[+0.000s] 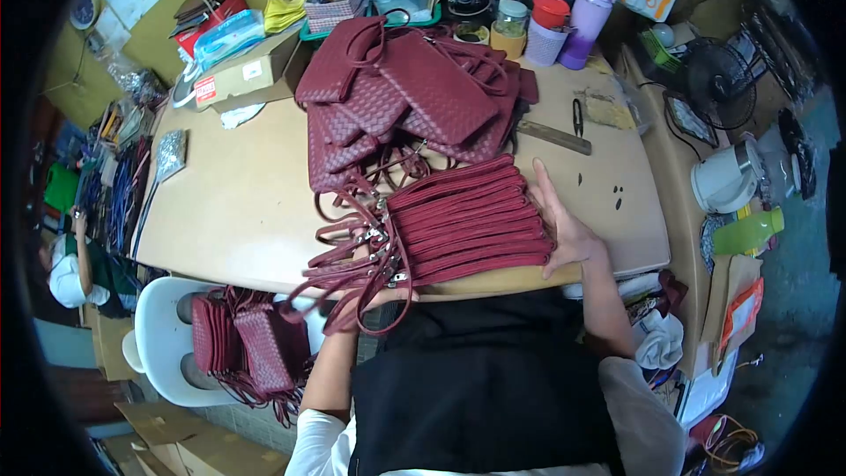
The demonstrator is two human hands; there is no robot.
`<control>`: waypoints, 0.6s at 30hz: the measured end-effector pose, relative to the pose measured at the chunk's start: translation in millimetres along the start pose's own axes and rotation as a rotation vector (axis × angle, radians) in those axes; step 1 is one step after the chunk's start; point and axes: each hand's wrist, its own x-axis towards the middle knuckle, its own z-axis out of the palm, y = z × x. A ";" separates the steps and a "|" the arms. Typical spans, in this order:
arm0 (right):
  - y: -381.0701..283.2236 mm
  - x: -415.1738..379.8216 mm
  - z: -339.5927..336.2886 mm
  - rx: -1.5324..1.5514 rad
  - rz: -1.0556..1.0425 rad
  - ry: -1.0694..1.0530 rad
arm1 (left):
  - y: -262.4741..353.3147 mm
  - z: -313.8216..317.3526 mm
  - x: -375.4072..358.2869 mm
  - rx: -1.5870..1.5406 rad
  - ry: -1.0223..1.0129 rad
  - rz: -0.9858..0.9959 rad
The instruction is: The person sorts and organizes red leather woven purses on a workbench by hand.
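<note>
A row of dark red zippered wristlet pouches point(471, 220) stands packed side by side at the table's front edge, zipper edges upward. Wrist straps and metal clasps hang in a tangle from its left end. My right hand point(568, 234) presses against the right end, its fingers spread along the pouch ends. At the left end is my left hand point(354, 300), mostly covered by the straps; it seems to grip the row there. Just beyond lies a heap of woven dark red pouches point(432, 88), with more straps under it.
Left of me, a white chair point(163, 344) holds more woven pouches. A ruler point(555, 137) and a small black tool point(577, 116) lie on the table point(229, 203). Cups, a purple bottle point(589, 22) and boxes line the back. Another person point(75, 269) is at far left.
</note>
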 end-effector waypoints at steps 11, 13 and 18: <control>12.8 46.7 12.6 0.262 0.050 0.030 | 3.4 2.9 -12.7 0.070 -0.143 -0.140; -4.3 30.8 -3.8 0.164 0.018 0.138 | 4.5 6.5 -10.6 0.057 -0.119 -0.123; -31.1 -41.8 15.5 -0.175 -0.010 0.224 | 13.2 6.8 -17.5 0.051 -0.138 -0.159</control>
